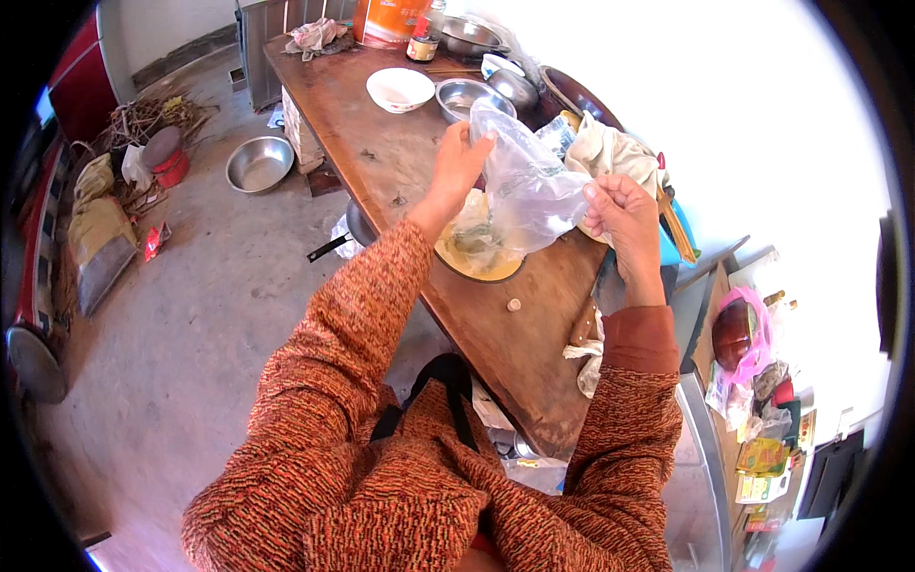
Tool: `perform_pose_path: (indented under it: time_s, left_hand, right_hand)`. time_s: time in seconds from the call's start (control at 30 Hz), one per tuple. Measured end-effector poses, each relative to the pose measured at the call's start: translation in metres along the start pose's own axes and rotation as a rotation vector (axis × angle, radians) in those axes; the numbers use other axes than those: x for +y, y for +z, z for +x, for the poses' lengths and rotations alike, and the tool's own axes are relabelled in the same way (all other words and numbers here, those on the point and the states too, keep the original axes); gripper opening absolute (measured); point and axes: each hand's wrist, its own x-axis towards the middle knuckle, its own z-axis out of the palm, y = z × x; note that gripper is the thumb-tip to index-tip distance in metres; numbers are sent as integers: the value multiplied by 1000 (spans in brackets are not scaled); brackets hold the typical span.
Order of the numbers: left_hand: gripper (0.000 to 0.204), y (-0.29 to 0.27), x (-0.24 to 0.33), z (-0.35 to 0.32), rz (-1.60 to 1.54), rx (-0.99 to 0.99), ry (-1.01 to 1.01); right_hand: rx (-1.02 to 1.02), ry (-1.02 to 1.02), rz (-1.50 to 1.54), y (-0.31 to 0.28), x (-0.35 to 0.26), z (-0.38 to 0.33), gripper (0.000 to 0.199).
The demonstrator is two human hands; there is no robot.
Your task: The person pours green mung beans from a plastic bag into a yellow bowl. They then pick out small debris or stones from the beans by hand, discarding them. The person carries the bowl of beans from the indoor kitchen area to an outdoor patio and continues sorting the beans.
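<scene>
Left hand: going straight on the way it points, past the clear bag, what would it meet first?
Probably the metal bowl beyond the left hand, though depth is unclear here.

Surface [477, 343]: brown wood, stained; extends beneath left grip [457, 167].
White bowl [400, 89]: on surface, beyond left grip, toward its left.
Bottle [425, 36]: on surface, farther beyond left grip.
Yellow dish [496, 271]: on surface, between left grip and right grip [621, 214], lower.
Floor [238, 286]: grey, left of left grip; carries metal basin [259, 167], sack [103, 234].
</scene>
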Motion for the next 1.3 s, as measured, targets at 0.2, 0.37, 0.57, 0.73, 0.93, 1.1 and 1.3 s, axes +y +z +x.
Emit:
perform_pose_path:
  time_s: [0.2,0.37,0.57,0.73,0.93,1.1,1.3]
  left_hand:
    - [49,0,16,-55,353,8,539]
    - [30,7,26,-64,622,-171,754]
    - [19,6,23,-69,551,-124,708]
    - [19,10,29,-72,504,-113,726]
    - [20,8,30,-85,439,-88,684]
    - [20,5,39,-84,407,-93,732]
    - [16,-7,29,-80,177,-302,575]
  right_hand:
    - [-55,-55,-74,15,-7,4,20]
    - [-90,-75,-93,23,-11,-5,21]
    - [-44,-248,-37,17,-7,-14,16]
    - [118,-386,-18,11,-4,-16,15]
    - [-45,-453,-198,16,1,-30,17]
    - [30,-288,-32,-1,9,-14,33]
    - [-45,-486,-353,40,24,8,67]
